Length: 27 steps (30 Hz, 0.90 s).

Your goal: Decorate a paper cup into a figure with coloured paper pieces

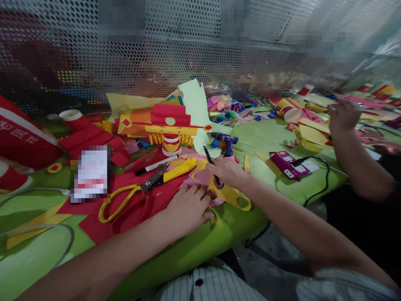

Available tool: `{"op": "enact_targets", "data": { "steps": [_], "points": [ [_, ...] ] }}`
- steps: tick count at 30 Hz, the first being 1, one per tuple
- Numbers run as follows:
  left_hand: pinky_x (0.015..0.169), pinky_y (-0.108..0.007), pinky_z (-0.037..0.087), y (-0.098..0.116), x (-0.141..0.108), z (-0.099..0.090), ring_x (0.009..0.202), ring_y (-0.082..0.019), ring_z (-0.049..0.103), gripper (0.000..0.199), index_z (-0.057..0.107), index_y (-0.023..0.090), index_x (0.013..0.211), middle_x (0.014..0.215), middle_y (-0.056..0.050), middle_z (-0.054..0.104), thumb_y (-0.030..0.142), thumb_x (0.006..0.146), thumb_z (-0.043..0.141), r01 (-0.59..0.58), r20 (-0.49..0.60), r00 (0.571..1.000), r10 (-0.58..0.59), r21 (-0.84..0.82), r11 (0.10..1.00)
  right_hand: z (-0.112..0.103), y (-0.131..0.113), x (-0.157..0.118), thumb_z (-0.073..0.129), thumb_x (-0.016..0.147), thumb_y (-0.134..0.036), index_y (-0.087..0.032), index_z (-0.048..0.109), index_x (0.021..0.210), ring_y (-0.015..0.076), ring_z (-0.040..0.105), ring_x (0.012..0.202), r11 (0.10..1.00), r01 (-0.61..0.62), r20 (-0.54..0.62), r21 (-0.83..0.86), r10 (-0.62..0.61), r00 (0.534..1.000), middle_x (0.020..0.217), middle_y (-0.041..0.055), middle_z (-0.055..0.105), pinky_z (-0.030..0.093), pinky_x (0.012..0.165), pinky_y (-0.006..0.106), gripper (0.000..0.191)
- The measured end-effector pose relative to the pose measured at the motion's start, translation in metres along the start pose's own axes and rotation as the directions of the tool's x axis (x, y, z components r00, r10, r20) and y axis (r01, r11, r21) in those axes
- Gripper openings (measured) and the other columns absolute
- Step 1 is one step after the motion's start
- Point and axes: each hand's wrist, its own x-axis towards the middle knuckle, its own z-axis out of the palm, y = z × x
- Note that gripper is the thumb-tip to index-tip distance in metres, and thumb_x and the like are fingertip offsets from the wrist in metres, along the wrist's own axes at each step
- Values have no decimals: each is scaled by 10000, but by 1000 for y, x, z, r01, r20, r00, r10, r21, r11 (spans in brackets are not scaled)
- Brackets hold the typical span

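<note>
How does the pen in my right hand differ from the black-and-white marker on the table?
Pose: the pen is held at a slant in the right hand, while the marker lies unheld.
Colour: the pen looks dark along its visible length; the marker has a white barrel with black at its ends.
Visibility: the hand hides part of the pen, but the marker shows end to end.
Both are long and slim.

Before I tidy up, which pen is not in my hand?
The white-barrelled marker with black ends, lying beside the scissors; the dark pen is in your right hand.
</note>
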Motion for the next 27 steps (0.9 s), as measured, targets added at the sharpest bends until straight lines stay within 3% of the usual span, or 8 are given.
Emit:
{"op": "enact_targets", "data": {
  "steps": [4,7,11,16,19,21,24,27],
  "points": [
    [924,-458,377,2,1,-4,1148,-276,483,460,520,176,1195,1231,-103,564,449,828,479,4,25,1000,-5,25,1000,10,6,-13,411,830,-129,-173,606,850,194,530,743,999,-9,-220,51,20,975,587,57,576,291,559,263,200],
    [875,-453,407,6,-1,-9,1093,-294,520,478,543,136,1165,1214,-137,570,455,812,503,4,20,1000,-6,82,997,13,5,-20,360,863,-153,-194,615,844,188,506,739,990,100,-349,96,-61,935,555,42,544,323,585,259,259],
    [787,-400,446,10,-9,-14,950,-262,578,375,581,123,1072,1029,-117,647,398,850,458,-67,-71,995,75,99,993,13,-1,-20,333,898,-176,-198,621,828,185,502,764,961,262,-370,83,-215,904,560,36,525,324,585,256,298],
    [893,-413,396,4,-13,-2,1043,-285,531,437,584,92,1059,1087,-139,626,447,824,485,-16,-157,987,37,138,990,21,2,-18,346,894,-147,-169,617,779,163,484,632,931,364,-368,27,-329,869,535,32,526,311,541,260,296],
    [878,-404,403,0,-12,8,1019,-281,534,520,550,77,1128,1099,-140,622,480,801,508,16,-128,992,1,136,991,23,2,-19,344,886,-146,-154,615,809,174,511,609,932,348,-423,104,-276,863,528,42,558,346,536,268,282],
    [848,-400,416,0,-13,11,1000,-277,535,571,518,63,1175,1125,-153,610,496,804,493,21,-112,994,-4,143,990,19,-2,-20,373,882,-186,-164,608,845,175,550,631,915,297,-469,275,-142,872,596,53,615,394,567,275,239],
    [813,-394,425,1,-15,12,1000,-278,527,558,498,67,1206,1166,-167,588,482,838,433,28,-115,993,-11,142,989,6,-13,-23,434,878,-291,-204,587,903,160,618,712,712,201,-446,673,173,878,781,60,684,459,643,279,177],
    [798,-381,424,3,-17,13,1001,-263,526,520,464,102,1249,1188,-159,573,443,863,394,64,-128,990,-50,105,992,-3,-27,-24,391,883,-442,-215,548,1023,152,646,675,300,189,-302,935,393,868,767,45,697,491,610,281,309]
  ]
}}
